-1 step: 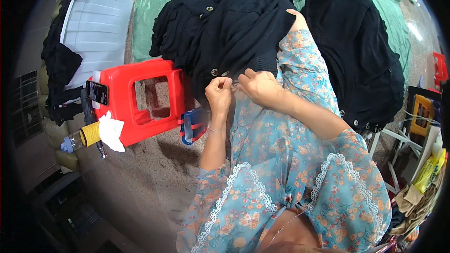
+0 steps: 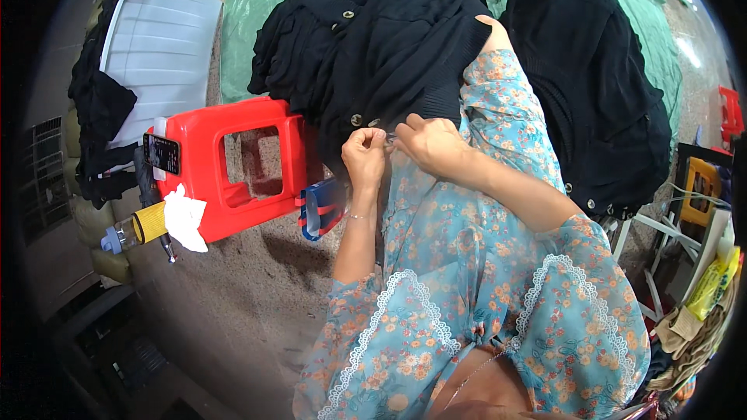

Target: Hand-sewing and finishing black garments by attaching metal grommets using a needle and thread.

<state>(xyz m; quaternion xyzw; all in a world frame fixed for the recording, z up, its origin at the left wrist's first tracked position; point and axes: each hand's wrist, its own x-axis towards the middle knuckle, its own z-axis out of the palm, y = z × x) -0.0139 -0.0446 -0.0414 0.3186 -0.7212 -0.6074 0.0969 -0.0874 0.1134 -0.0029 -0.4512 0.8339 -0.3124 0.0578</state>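
A black knit garment (image 2: 389, 39) with round buttons lies bunched across my lap and lower legs. At its near edge, beside two buttons, my left hand (image 2: 364, 159) is closed in a pinch, thumb against fingertips. My right hand (image 2: 432, 144) is closed just to its right, the fingertips of both hands almost meeting. Something small and pale shows between the fingertips, too tiny to make out. The fingers partly cover the garment's edge there.
A red plastic stool (image 2: 210, 179) lies on its side at left, with a phone (image 2: 162, 154), white tissue (image 2: 185, 218) and a bottle (image 2: 140, 227) by it. A blue bag (image 2: 319, 208) stands near my left wrist. Another black garment (image 2: 591, 85) is at right on green sheeting (image 2: 241, 39).
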